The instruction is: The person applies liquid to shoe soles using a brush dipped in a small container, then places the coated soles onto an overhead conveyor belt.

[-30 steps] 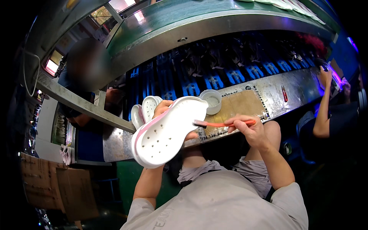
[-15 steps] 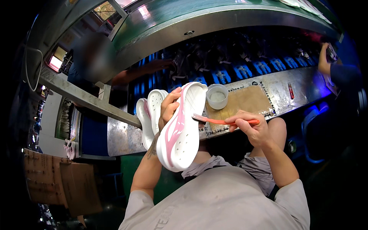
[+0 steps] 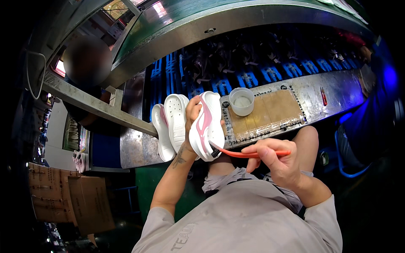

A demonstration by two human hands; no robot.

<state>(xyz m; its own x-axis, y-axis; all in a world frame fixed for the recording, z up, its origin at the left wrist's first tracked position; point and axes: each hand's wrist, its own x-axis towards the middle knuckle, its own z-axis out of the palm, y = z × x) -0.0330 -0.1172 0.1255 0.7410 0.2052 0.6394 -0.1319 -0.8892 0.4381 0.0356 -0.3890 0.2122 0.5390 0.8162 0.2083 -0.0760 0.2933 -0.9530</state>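
Note:
My left hand (image 3: 193, 110) grips a white and pink shoe sole (image 3: 206, 122), its fingers around the side and partly hidden behind it. The sole is tilted up, heel toward me. Between the fingers of my right hand (image 3: 276, 162) is the handle of an orange brush (image 3: 240, 154). Its dark bristles touch the sole's lower edge. Left of the held sole, more white soles (image 3: 175, 118) lean on the bench, one with pink on it. A translucent white cup (image 3: 242, 102) with pale contents stands just beyond, on a taped brown cardboard sheet (image 3: 270, 114).
The metal bench (image 3: 137, 145) runs across in front of me, with a red-handled tool (image 3: 323, 97) at right. Behind it lies a conveyor with blue holders (image 3: 270, 74) and dark shoe parts. A steel beam (image 3: 97, 107) crosses at left. Co-workers sit left and right.
The sole has tilted so its side faces me more. The brush has moved down from the sole's middle to its lower end. The left co-worker's arm has drawn back from the conveyor.

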